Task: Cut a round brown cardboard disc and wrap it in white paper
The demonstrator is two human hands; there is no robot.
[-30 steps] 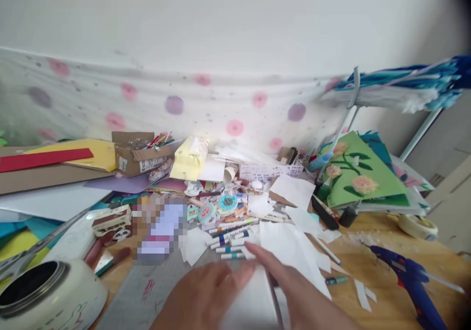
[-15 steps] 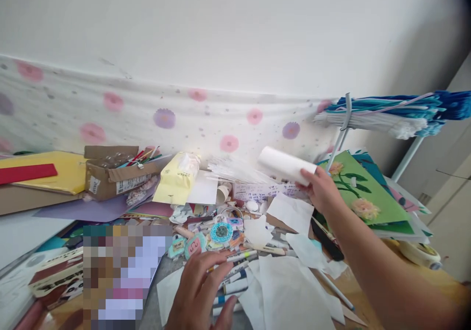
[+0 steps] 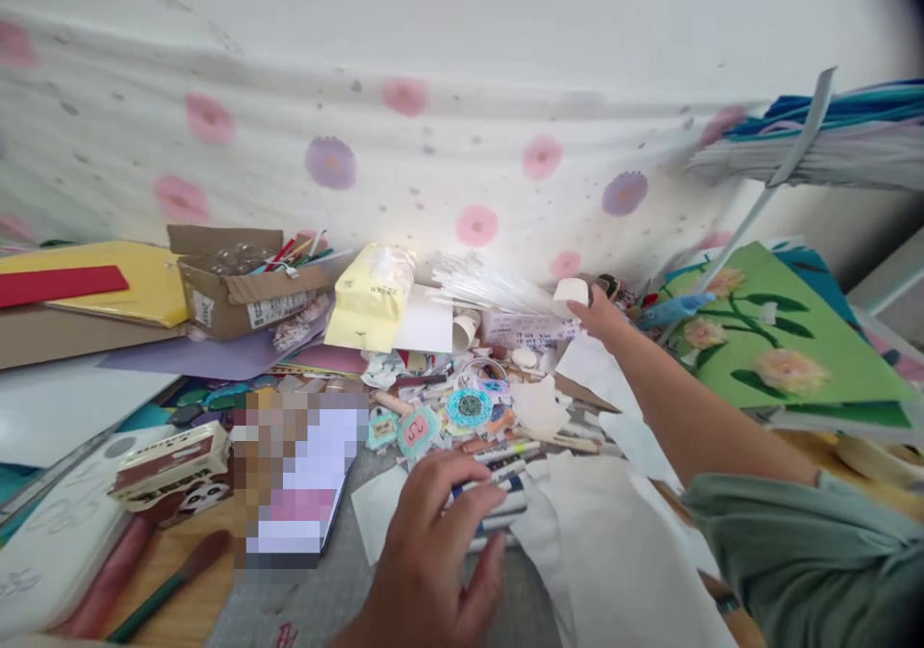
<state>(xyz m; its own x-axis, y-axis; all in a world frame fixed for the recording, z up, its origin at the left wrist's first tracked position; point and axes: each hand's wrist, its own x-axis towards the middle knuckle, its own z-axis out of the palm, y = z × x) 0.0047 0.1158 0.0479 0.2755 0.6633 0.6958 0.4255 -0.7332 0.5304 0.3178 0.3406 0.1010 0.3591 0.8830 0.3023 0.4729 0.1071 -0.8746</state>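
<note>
At the back of the table, my right hand (image 3: 604, 313) is closed on a roll of white paper (image 3: 570, 292), now largely end-on to me. Beside the roll lies a bundle of thin white sticks (image 3: 487, 284). My left hand (image 3: 444, 537) is held low in front, fingers bent and apart, with nothing seen in it. Several marker pens (image 3: 514, 502) lie just past its fingertips; whether the fingers touch them I cannot tell. White paper sheets (image 3: 613, 542) spread to the right of the pens.
A cutting mat (image 3: 303, 609) lies in front, with a phone (image 3: 310, 479) on it, partly blurred. A cardboard box (image 3: 242, 292) and a yellow bag (image 3: 372, 297) stand behind. Small painted pieces (image 3: 469, 407) crowd the middle. Green flower card (image 3: 786, 340) stands right, below bundled pipe cleaners (image 3: 844, 138).
My right hand has reached further back and lowered the paper roll toward the clutter by the wall. My left hand stays by the markers. The view has tilted down.
</note>
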